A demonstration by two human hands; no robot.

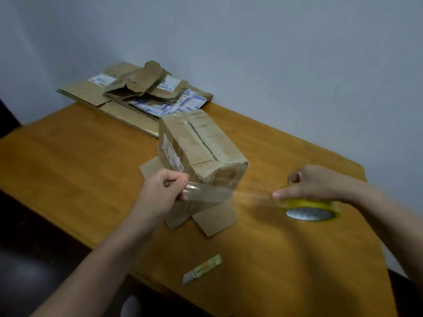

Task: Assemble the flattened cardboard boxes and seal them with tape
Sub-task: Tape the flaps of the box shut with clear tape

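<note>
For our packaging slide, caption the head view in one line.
Left hand stretches clear tape from the roll in the right hand, before a cardboard box.

1. The light is dim and soft, giving the wall a cool grey cast.
2. Faint, diffuse shadows lie on the table toward its front.
3. The stretched tape shows pale glare.
4. The right hand looks slightly motion-blurred, and the whole picture is soft.
5. Wide-angle distortion tilts and bends the table's edges.

Wooden table, pale wall, small utility knife
</note>
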